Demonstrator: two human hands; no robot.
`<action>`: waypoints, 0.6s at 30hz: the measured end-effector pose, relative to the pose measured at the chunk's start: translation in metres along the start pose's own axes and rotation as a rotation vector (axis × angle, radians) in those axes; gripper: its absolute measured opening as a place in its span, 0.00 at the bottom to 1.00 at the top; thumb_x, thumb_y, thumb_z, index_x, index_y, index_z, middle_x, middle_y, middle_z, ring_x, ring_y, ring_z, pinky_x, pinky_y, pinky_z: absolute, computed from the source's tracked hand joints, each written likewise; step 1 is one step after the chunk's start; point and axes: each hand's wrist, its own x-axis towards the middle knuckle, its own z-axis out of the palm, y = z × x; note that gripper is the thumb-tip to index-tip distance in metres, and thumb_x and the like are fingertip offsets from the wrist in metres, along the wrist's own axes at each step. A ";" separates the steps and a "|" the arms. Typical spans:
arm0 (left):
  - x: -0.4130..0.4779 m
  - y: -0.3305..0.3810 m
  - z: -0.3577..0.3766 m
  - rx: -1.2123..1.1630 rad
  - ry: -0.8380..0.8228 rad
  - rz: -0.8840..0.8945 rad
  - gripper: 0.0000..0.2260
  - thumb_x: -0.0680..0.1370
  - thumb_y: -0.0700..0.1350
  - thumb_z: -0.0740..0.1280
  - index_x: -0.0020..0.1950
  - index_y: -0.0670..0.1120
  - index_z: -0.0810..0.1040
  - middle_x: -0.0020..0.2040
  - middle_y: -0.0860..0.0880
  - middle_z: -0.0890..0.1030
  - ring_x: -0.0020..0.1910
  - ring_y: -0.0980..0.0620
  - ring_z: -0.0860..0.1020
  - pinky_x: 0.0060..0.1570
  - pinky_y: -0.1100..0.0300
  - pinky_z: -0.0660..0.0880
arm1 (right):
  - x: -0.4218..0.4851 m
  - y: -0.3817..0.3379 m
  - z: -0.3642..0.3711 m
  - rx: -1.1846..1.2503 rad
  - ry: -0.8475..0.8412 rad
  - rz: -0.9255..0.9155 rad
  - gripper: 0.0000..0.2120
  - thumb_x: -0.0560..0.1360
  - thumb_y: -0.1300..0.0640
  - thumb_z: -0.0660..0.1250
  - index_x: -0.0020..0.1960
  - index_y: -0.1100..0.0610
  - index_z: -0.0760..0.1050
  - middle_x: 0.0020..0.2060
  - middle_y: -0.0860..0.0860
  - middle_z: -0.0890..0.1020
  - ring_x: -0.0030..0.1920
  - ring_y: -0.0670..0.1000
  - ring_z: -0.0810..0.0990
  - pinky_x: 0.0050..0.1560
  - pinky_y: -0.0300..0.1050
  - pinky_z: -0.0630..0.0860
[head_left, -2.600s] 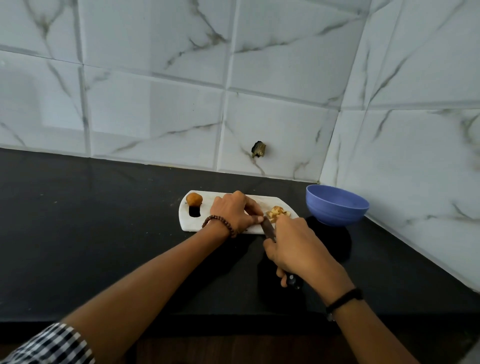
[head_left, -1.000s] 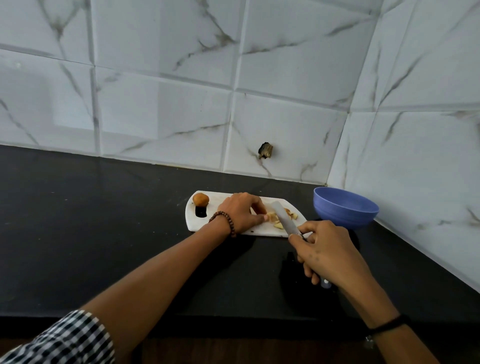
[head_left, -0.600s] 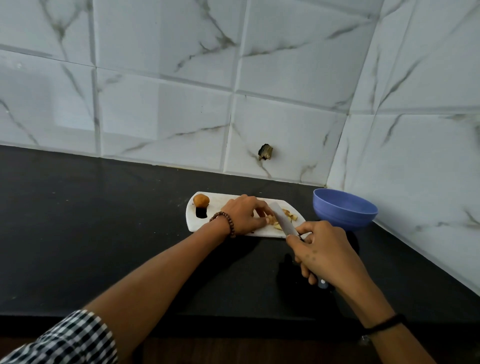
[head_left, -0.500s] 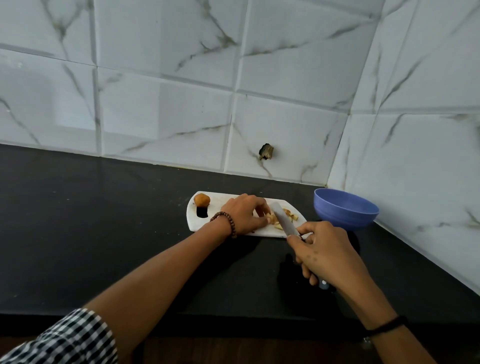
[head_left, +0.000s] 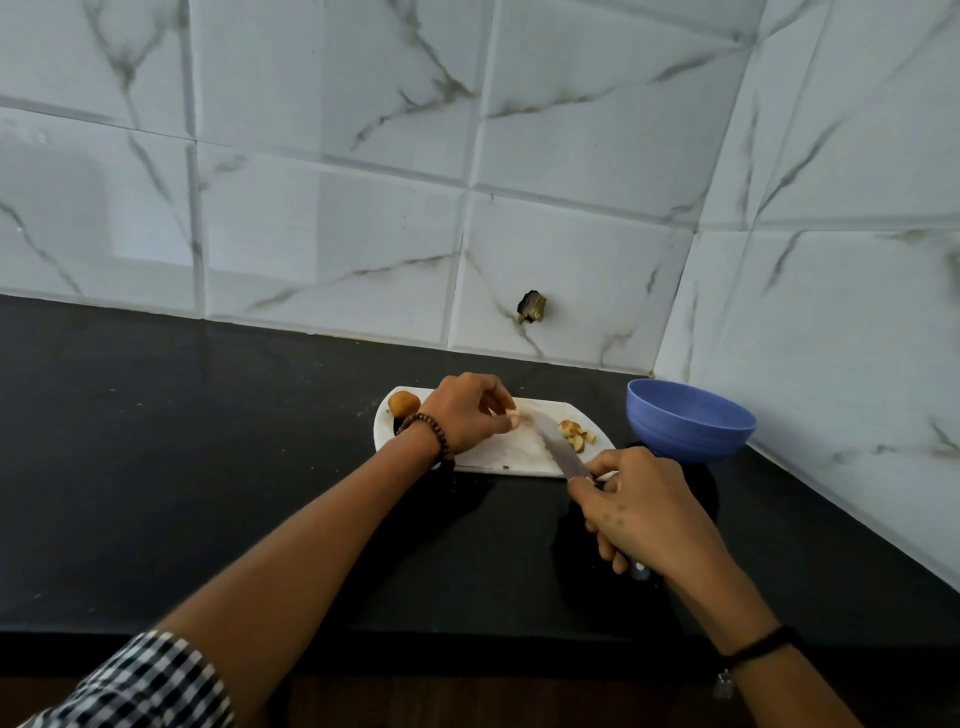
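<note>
A white cutting board (head_left: 514, 457) lies on the black counter. My left hand (head_left: 465, 415) is over the board's middle and pinches a small pale piece of fruit (head_left: 513, 414) between thumb and fingers. My right hand (head_left: 639, 512) grips the handle of a knife (head_left: 556, 447) at the board's near right corner, its blade slanting up-left with the tip next to the pinched piece. A small heap of cut pieces (head_left: 574, 434) lies on the board's right end. One whole brown round fruit (head_left: 404, 404) sits at the board's left end.
A blue bowl (head_left: 688, 423) stands on the counter just right of the board, close to the tiled corner. Marble-patterned wall tiles rise behind and to the right. The black counter (head_left: 182, 467) stretches left; its front edge runs below my forearms.
My left hand has lifted slightly and now pinches one piece clear of the heap. The knife blade has shifted left, away from the cut pieces.
</note>
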 end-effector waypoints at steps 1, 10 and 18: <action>-0.001 0.001 -0.001 -0.011 -0.012 0.009 0.09 0.71 0.52 0.75 0.47 0.51 0.79 0.45 0.54 0.82 0.45 0.58 0.79 0.52 0.57 0.79 | 0.000 0.000 0.000 0.012 0.016 -0.004 0.10 0.80 0.52 0.67 0.59 0.54 0.77 0.32 0.56 0.85 0.22 0.47 0.79 0.26 0.41 0.79; -0.004 -0.001 -0.002 -0.013 -0.134 0.049 0.09 0.70 0.48 0.77 0.48 0.49 0.85 0.45 0.53 0.84 0.45 0.60 0.80 0.50 0.68 0.76 | -0.003 0.000 0.000 0.047 0.035 -0.011 0.14 0.80 0.51 0.67 0.64 0.53 0.76 0.32 0.55 0.85 0.22 0.47 0.79 0.24 0.39 0.76; -0.005 0.003 -0.006 0.026 -0.138 0.015 0.08 0.71 0.47 0.76 0.49 0.49 0.86 0.46 0.54 0.85 0.48 0.60 0.81 0.54 0.66 0.76 | -0.005 -0.003 0.004 0.055 -0.002 -0.039 0.19 0.80 0.51 0.67 0.69 0.50 0.72 0.34 0.55 0.85 0.24 0.48 0.80 0.27 0.43 0.80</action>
